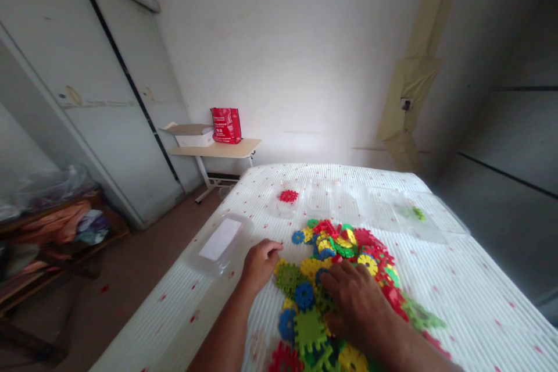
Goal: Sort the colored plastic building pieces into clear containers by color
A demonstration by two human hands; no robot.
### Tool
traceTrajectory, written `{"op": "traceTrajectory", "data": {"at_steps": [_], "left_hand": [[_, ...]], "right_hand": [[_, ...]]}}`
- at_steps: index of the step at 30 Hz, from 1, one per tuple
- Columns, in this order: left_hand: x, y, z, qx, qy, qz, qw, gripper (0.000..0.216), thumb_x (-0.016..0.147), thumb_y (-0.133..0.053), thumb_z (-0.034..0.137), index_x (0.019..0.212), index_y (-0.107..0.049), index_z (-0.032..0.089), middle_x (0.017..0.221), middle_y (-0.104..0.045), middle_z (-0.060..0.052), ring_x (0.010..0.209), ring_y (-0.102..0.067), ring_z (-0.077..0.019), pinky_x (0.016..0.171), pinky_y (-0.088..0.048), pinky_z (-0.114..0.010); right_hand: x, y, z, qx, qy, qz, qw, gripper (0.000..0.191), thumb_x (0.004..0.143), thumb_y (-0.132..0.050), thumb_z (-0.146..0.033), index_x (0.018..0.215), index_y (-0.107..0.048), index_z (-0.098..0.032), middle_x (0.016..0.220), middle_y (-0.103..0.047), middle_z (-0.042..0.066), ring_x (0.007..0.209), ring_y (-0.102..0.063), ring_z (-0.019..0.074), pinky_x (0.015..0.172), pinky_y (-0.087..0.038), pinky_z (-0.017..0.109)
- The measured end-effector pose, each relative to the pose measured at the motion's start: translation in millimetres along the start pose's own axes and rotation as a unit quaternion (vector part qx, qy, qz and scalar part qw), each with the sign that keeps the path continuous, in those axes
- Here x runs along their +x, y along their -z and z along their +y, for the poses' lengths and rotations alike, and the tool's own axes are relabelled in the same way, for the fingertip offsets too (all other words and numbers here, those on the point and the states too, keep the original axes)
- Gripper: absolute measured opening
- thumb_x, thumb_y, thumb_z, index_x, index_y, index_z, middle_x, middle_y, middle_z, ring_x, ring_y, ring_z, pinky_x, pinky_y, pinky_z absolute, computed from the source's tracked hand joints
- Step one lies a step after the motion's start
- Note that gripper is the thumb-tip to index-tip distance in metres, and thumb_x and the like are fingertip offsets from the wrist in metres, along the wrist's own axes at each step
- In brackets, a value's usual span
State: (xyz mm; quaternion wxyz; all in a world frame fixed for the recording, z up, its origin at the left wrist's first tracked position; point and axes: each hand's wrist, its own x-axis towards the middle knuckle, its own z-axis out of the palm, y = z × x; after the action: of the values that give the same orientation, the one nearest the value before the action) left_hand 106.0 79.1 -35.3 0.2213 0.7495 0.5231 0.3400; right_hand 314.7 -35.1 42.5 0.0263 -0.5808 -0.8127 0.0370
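A heap of plastic interlocking toy pieces in red, yellow, green and blue lies on the white spotted cloth. Some are square with notched edges; others are round like snowflake discs. My right hand rests over the middle of the heap, thumb apart from the fingers, fingertips touching pieces near a blue disc. Whether it grips any is hidden beneath the palm. At the heap's left edge, my left hand hovers with fingers curled together, nothing visible in them, close to a green square piece.
Clear plastic trays line the far part of the table; one holds red pieces, another green pieces. A clear container with a white label lies at left. Beyond stands a side table with a red bag.
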Motion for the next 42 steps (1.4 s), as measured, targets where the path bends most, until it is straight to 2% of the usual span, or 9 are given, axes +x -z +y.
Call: {"op": "traceTrajectory", "data": {"at_steps": [3, 13, 20, 24, 27, 29, 32, 35, 42], "left_hand": [[-0.2, 0.0, 0.2, 0.004, -0.002, 0.003, 1.000, 0.028, 0.071, -0.047, 0.006, 0.082, -0.069, 0.019, 0.086, -0.071, -0.002, 0.084, -0.064, -0.0130, 0.079, -0.047, -0.022], [3.4, -1.5, -9.8, 0.003, -0.020, -0.003, 1.000, 0.026, 0.073, -0.044, 0.019, 0.082, -0.069, 0.021, 0.086, -0.071, -0.002, 0.084, -0.065, -0.0165, 0.078, -0.049, -0.026], [6.4, -1.9, -16.4, -0.001, -0.030, -0.003, 1.000, 0.026, 0.072, -0.045, 0.028, 0.081, -0.069, 0.022, 0.086, -0.072, -0.003, 0.083, -0.066, -0.0182, 0.077, -0.051, -0.027], [5.5, -0.1, -13.9, -0.006, -0.035, 0.009, 0.999, 0.026, 0.071, -0.045, 0.029, 0.078, -0.069, 0.022, 0.082, -0.072, -0.002, 0.079, -0.067, -0.0177, 0.073, -0.052, -0.025], [5.0, 0.8, -11.9, -0.007, -0.037, 0.016, 0.999, 0.025, 0.070, -0.046, 0.030, 0.076, -0.069, 0.023, 0.080, -0.073, -0.001, 0.076, -0.067, -0.0173, 0.071, -0.052, -0.024], [5.1, 1.1, -11.1, -0.006, -0.039, 0.019, 0.999, 0.025, 0.070, -0.046, 0.031, 0.075, -0.069, 0.023, 0.079, -0.073, -0.001, 0.075, -0.067, -0.0172, 0.069, -0.053, -0.024], [5.5, 1.4, -11.0, -0.001, -0.039, 0.022, 0.999, 0.024, 0.069, -0.048, 0.033, 0.074, -0.069, 0.024, 0.078, -0.073, -0.001, 0.075, -0.068, -0.0175, 0.067, -0.053, -0.023], [5.4, 1.6, -12.0, 0.004, -0.035, 0.021, 0.999, 0.025, 0.070, -0.047, 0.034, 0.074, -0.070, 0.024, 0.078, -0.073, 0.000, 0.074, -0.068, -0.0174, 0.066, -0.053, -0.023], [5.6, 2.0, -12.2, 0.013, -0.026, 0.015, 0.999, 0.025, 0.070, -0.048, 0.035, 0.074, -0.070, 0.025, 0.079, -0.073, 0.000, 0.076, -0.068, -0.0175, 0.067, -0.054, -0.023]], "right_hand": [[0.6, -1.4, -0.2, -0.010, -0.007, -0.004, 1.000, 0.037, 0.067, -0.066, -0.037, 0.100, -0.060, -0.022, 0.100, -0.061, 0.009, 0.098, -0.051, 0.0298, 0.082, -0.036, 0.042], [1.5, -1.9, -8.6, -0.047, -0.013, 0.011, 0.999, 0.036, 0.070, -0.058, -0.027, 0.104, -0.058, -0.014, 0.097, -0.061, 0.016, 0.093, -0.052, 0.0323, 0.083, -0.038, 0.050], [-3.8, 7.5, 3.6, -0.004, 0.010, 0.050, 0.999, 0.062, 0.066, -0.060, -0.029, 0.123, -0.048, -0.009, 0.106, -0.060, 0.019, 0.098, -0.052, 0.0342, 0.091, -0.032, 0.055], [-13.1, 39.1, 61.7, 0.018, -0.014, 0.161, 0.987, 0.064, 0.064, -0.060, -0.027, 0.125, -0.044, -0.012, 0.098, -0.063, 0.014, 0.091, -0.056, 0.0276, 0.083, -0.040, 0.044], [-19.1, 67.5, 134.3, 0.007, -0.088, 0.257, 0.962, 0.055, 0.071, -0.055, -0.032, 0.121, -0.046, -0.011, 0.092, -0.065, 0.011, 0.082, -0.058, 0.0225, 0.076, -0.044, 0.035], [-20.4, 79.9, 183.9, -0.025, -0.162, 0.280, 0.946, 0.052, 0.070, -0.055, -0.033, 0.118, -0.048, -0.013, 0.090, -0.065, 0.010, 0.083, -0.059, 0.0221, 0.074, -0.045, 0.032], [-16.2, 82.0, 241.4, -0.101, -0.278, 0.201, 0.934, 0.046, 0.071, -0.055, -0.036, 0.112, -0.054, -0.016, 0.096, -0.065, 0.010, 0.087, -0.060, 0.0235, 0.070, -0.044, 0.029], [-5.1, 69.7, 272.4, -0.130, -0.276, 0.118, 0.945, 0.043, 0.071, -0.056, -0.033, 0.111, -0.056, -0.017, 0.104, -0.064, 0.012, 0.095, -0.058, 0.0248, 0.072, -0.044, 0.029], [25.6, 46.6, 298.9, -0.116, -0.238, 0.035, 0.964, 0.042, 0.063, -0.064, -0.021, 0.105, -0.060, -0.016, 0.102, -0.066, 0.012, 0.097, -0.059, 0.0247, 0.074, -0.043, 0.028]]}}
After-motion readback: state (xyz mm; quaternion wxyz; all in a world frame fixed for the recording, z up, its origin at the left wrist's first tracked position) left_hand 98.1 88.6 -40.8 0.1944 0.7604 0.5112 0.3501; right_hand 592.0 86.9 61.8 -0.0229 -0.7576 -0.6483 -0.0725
